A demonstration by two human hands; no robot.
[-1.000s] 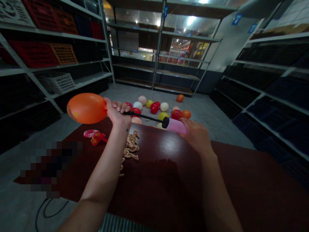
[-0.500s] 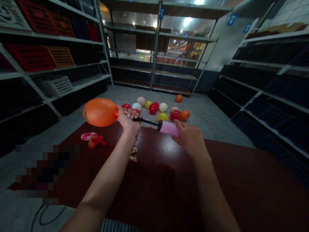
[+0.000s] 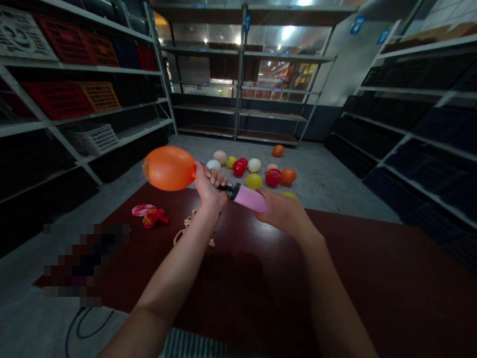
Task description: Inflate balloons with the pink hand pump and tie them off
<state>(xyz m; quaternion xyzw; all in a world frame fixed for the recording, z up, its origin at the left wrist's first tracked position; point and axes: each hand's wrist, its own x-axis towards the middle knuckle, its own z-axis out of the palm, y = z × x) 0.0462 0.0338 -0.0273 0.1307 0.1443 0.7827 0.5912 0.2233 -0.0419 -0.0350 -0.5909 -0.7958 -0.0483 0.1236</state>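
My left hand [image 3: 211,185] is closed around the neck of an inflated orange balloon [image 3: 170,168] and the black nozzle end of a balloon pump. The pump's pink barrel [image 3: 252,199] is wrapped by my right hand [image 3: 283,211], close to my left. Most of the black rod between them is out of sight inside the barrel. Below the balloon, flat red balloons [image 3: 153,218] lie on the dark brown table [image 3: 253,278]. Limp beige balloons [image 3: 188,226] lie partly behind my left forearm.
Several inflated balloons [image 3: 239,168] in red, white, yellow and orange rest on the grey floor beyond the table. Metal shelves [image 3: 238,109] stand at the back, crate-filled racks [image 3: 59,99] at left and right. A cable [image 3: 80,325] hangs at lower left.
My right hand has pushed the pink barrel toward my left hand, so less of the black rod shows. The view has shifted slightly, with the orange balloon now farther right.
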